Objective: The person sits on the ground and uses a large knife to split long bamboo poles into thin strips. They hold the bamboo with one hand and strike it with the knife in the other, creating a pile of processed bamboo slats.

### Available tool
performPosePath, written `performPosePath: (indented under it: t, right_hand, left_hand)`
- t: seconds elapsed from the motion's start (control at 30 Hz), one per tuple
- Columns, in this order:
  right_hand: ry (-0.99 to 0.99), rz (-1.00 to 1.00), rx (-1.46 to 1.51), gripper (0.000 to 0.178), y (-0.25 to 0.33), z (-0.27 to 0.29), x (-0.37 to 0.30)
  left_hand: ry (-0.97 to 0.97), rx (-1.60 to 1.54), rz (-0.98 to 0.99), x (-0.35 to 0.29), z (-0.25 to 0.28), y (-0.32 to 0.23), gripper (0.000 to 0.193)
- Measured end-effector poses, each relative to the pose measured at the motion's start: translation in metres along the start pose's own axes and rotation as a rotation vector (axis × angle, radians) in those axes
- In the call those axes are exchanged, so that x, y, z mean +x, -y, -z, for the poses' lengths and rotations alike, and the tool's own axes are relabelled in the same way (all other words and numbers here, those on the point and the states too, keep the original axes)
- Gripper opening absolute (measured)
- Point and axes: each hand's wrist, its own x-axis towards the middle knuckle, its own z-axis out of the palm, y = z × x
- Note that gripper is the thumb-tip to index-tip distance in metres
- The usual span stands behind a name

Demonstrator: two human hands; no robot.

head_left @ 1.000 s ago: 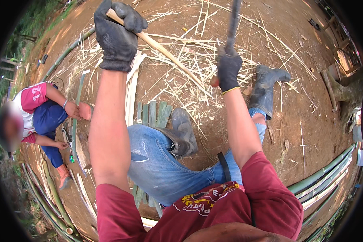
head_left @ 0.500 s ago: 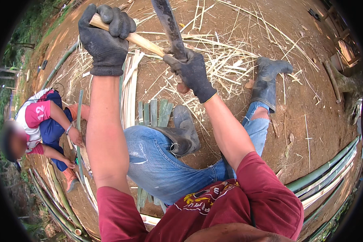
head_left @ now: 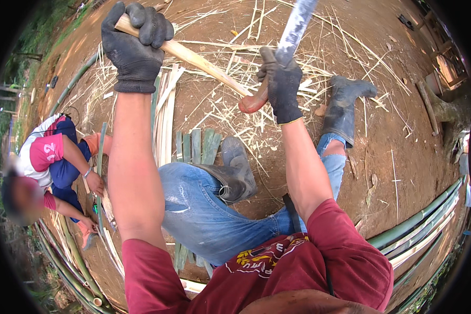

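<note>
Gripped in my gloved left hand (head_left: 136, 47) is a pale bamboo strip (head_left: 209, 68), raised at the upper left and slanting down to the right. My gloved right hand (head_left: 283, 86) is closed around the brown wooden handle of a machete (head_left: 296, 29). Its blade points up and leaves the top of the picture. Below my right fist the rounded butt of the handle shows, and the strip's lower end appears close beside it; whether they touch I cannot tell. Both gloves are dark grey.
Bamboo shavings (head_left: 230, 125) litter the dirt ground. Long split strips (head_left: 165, 118) and short green slats (head_left: 196, 146) lie by my bent leg (head_left: 204, 209). A co-worker (head_left: 55, 162) crouches at left with bamboo. Poles (head_left: 413, 220) lie at the right.
My right hand and the machete have moved right, and the blade has tilted from leaning left to leaning right. More of the strip's lower end shows. My left hand stays nearly in place.
</note>
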Motion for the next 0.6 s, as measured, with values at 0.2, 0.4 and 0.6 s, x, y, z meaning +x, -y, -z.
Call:
performPosePath:
  t: [0.2, 0.4, 0.6]
  right_hand:
    - [0.399, 0.015, -0.188, 0.033, -0.009, -0.042, -0.033]
    - [0.249, 0.034, -0.079, 0.024, -0.012, -0.049, -0.038]
    - [-0.238, 0.117, 0.169, 0.019, -0.022, 0.020, 0.024]
  left_hand:
    - [0.105, -0.005, -0.010, 0.004, -0.013, 0.004, 0.040]
    - [0.178, -0.045, 0.026, 0.000, -0.009, 0.001, 0.040]
    - [0.163, -0.048, 0.029, 0.001, -0.006, 0.000, 0.045]
